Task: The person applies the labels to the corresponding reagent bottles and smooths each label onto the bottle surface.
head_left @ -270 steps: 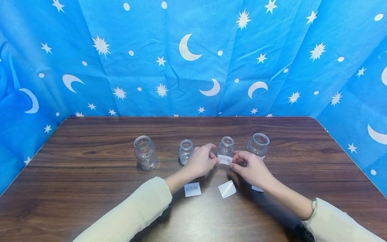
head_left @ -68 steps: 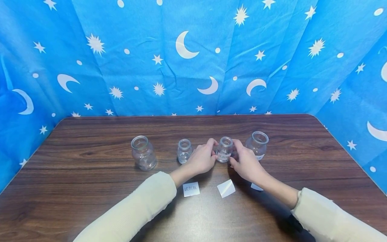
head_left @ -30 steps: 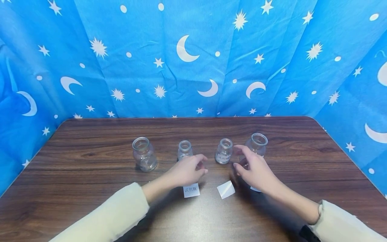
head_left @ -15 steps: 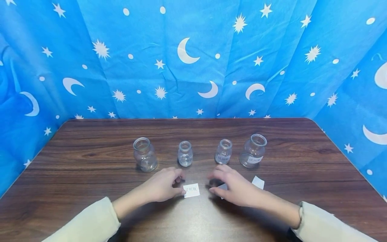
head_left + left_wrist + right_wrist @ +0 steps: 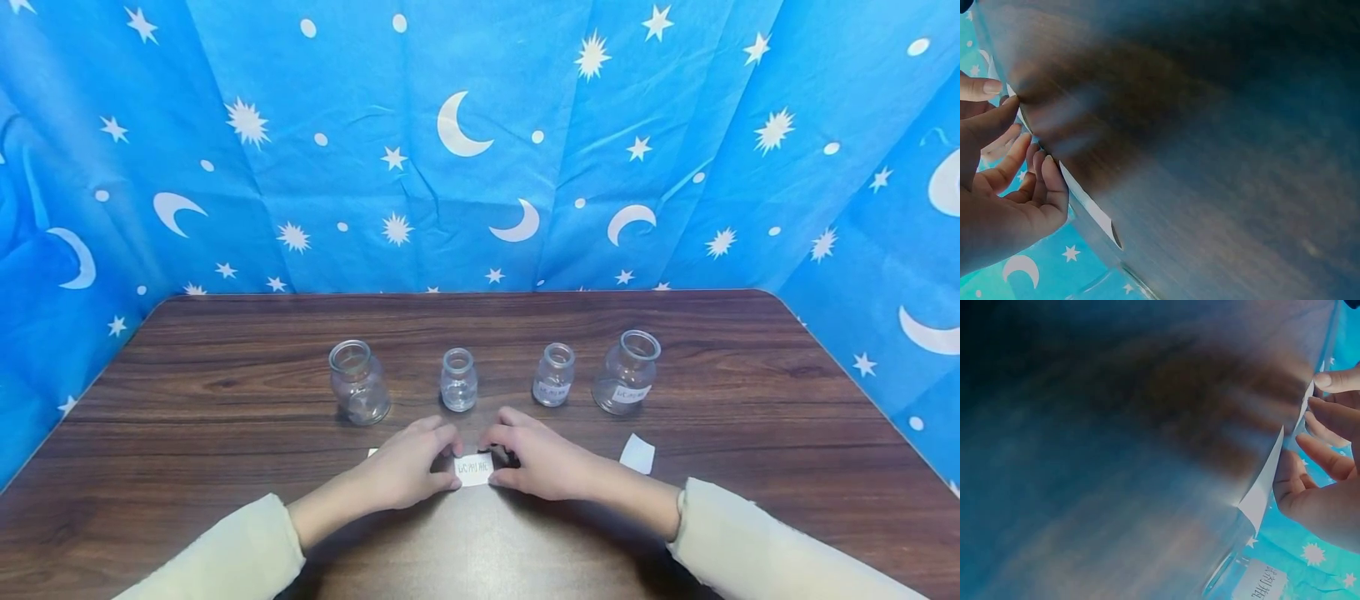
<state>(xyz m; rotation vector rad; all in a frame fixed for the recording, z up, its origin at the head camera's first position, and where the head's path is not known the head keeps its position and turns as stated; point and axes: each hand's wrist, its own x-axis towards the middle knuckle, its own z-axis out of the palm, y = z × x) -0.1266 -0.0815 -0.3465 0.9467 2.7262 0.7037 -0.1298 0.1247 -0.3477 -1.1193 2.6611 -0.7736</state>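
Both hands meet over a small white paper label with printed characters (image 5: 474,469) near the middle of the table. My left hand (image 5: 408,467) pinches its left edge between thumb and fingers. At its right edge, my right hand (image 5: 536,458) does likewise with curled fingers. The label appears edge-on as a thin strip in the right wrist view. Behind the hands stand a small plain glass jar (image 5: 459,383) and a small glass jar with a label (image 5: 552,379). A blank white paper piece, seen earlier in the head view, is hidden by my right hand.
A large plain glass jar (image 5: 360,387) stands at the left end of the row, a large labelled one (image 5: 627,375) at the right. A white paper piece (image 5: 637,454) lies right of my right hand; another's corner (image 5: 372,452) shows by my left. A blue curtain (image 5: 465,208) hangs behind.
Both hands left the small right jar, which now wears a label. They came down toward the front and met at the printed label. Earlier, that label lay on the table with neither hand gripping it.
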